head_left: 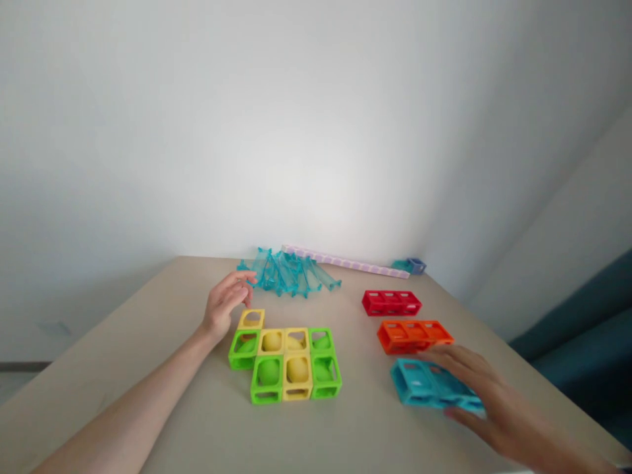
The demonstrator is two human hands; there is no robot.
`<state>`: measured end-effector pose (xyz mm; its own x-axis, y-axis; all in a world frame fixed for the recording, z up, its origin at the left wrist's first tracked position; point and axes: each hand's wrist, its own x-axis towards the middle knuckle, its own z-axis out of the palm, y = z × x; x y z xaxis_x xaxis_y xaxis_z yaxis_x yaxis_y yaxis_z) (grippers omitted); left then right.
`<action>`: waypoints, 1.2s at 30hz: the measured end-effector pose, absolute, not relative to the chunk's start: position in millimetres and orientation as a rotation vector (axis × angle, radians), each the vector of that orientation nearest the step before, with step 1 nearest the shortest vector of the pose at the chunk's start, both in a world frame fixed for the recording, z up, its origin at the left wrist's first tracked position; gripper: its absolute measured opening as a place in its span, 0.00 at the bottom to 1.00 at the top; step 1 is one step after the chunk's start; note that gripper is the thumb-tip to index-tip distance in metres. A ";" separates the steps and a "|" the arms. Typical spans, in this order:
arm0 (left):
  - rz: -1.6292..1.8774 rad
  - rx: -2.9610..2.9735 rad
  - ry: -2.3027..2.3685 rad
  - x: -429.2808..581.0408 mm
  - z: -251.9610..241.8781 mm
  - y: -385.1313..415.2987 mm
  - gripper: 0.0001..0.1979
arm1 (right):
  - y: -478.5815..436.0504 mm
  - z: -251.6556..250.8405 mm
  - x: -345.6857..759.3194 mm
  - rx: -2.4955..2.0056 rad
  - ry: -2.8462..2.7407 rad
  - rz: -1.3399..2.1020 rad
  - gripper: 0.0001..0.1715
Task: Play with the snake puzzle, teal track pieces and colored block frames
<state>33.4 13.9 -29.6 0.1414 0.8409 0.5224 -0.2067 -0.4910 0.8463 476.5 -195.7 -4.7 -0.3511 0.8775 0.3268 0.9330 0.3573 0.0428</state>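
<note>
My left hand (228,304) hovers just behind a yellow cube frame (251,320), its fingers loosely bent and apart, with nothing seen in them. That cube adjoins a group of green cube frames (268,378) and yellow cube frames (297,377), with balls inside several of them. At the right, my right hand (476,392) reaches over a row of blue cube frames (419,383). Its fingers stretch along the row's upper side and the thumb is apart near the front; slight blur hides whether they touch. Part of the blue row is covered by this hand.
Behind the blue row lie an orange row (413,336) and a red row (392,303) of cube frames. Translucent teal pieces (289,271) are heaped at the back by a long purple patterned strip (345,261). A small blue cube (417,265) sits in the far right corner.
</note>
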 end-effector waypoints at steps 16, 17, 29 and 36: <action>1.531 1.505 0.684 28.8 -32.2 17.6 0.17 | -80.2 -16.3 443.3 -2.184 -2.235 -0.174 0.35; 1.529 1.506 0.689 29.2 -32.2 17.6 0.17 | -80.5 -15.9 443.1 -2.187 -2.232 -0.179 0.35; 1.524 1.525 0.714 29.1 -34.2 19.2 0.17 | -74.3 -14.4 438.9 -2.135 -2.235 -0.259 0.34; 1.533 1.520 0.708 28.7 -32.9 19.6 0.17 | -111.8 -0.8 442.5 -1.967 -2.209 -0.376 0.34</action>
<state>28.7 19.6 -32.9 0.0911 0.8587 0.5043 -0.1727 -0.4851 0.8572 442.5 -111.8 -0.8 -0.1224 0.9510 0.2840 0.9914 0.1036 0.0804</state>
